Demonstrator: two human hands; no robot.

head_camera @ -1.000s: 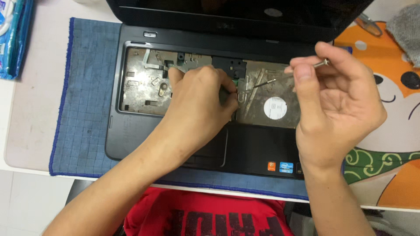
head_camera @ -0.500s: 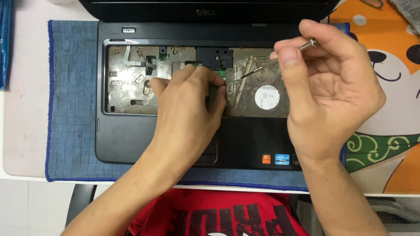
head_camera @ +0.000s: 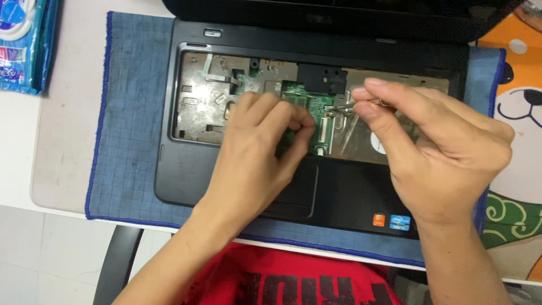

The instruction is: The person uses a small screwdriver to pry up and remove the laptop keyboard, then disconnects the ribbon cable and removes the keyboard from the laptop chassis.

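A black laptop lies open on a blue cloth mat, its keyboard removed so the metal tray and a green circuit board show. My left hand rests over the middle of the tray, fingertips pinched at the board's edge; what they hold is hidden. My right hand grips thin metal tweezers between thumb and forefinger, their tips touching the board beside a white connector.
A blue plastic packet lies at the far left on the white table. An orange cartoon-printed mat lies to the right of the laptop. The laptop's screen stands at the top. The table's near edge runs just above my red shirt.
My right hand has come down and left, bringing the tweezers from the air onto the circuit board. My left hand stays on the tray. The camera view has shifted.
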